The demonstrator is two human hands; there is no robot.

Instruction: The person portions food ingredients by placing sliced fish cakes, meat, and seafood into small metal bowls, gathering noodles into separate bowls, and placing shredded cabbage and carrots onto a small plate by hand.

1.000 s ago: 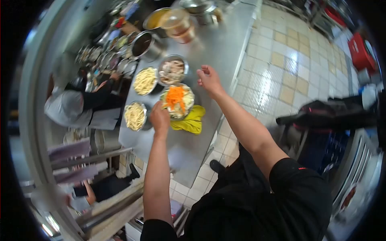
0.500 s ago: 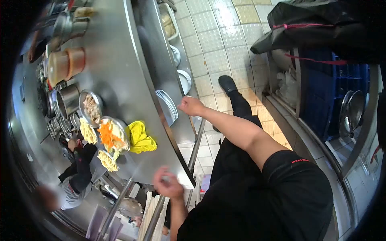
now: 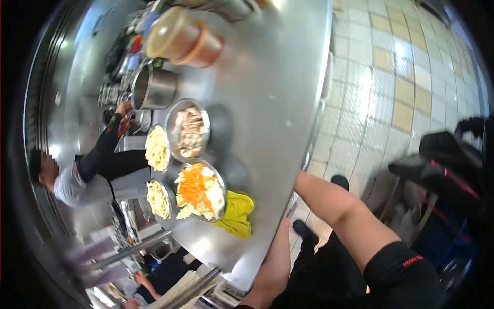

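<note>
My right forearm (image 3: 327, 198) runs down to the counter's near edge, and the hand drops out of sight under it. My left forearm (image 3: 275, 262) lies along the same edge, nearer the corner, its fingers hidden too. What either hand touches cannot be seen. A folded yellow cloth (image 3: 240, 219) lies on the steel counter (image 3: 257, 118). Against it stands a metal bowl heaped with shredded carrot (image 3: 193, 188) and pale shredded vegetables. Beside that is a metal bowl of sliced meat (image 3: 189, 131). Two smaller bowls hold yellow noodles (image 3: 156, 148) and more noodles (image 3: 158, 200).
Stacked plastic tubs (image 3: 180, 38) and a steel pot (image 3: 154, 87) stand farther along the counter. Across it a co-worker (image 3: 85, 180) reaches toward utensils. Metal rails (image 3: 200, 288) stick out past the corner. Tiled floor (image 3: 360, 98) and a black-covered rack (image 3: 442, 159) lie behind.
The view has swung toward the counter, and the bowls appear larger. My right hand, earlier by the plates on the undershelf, and my left, earlier at the corner, are now hidden by the edge.
</note>
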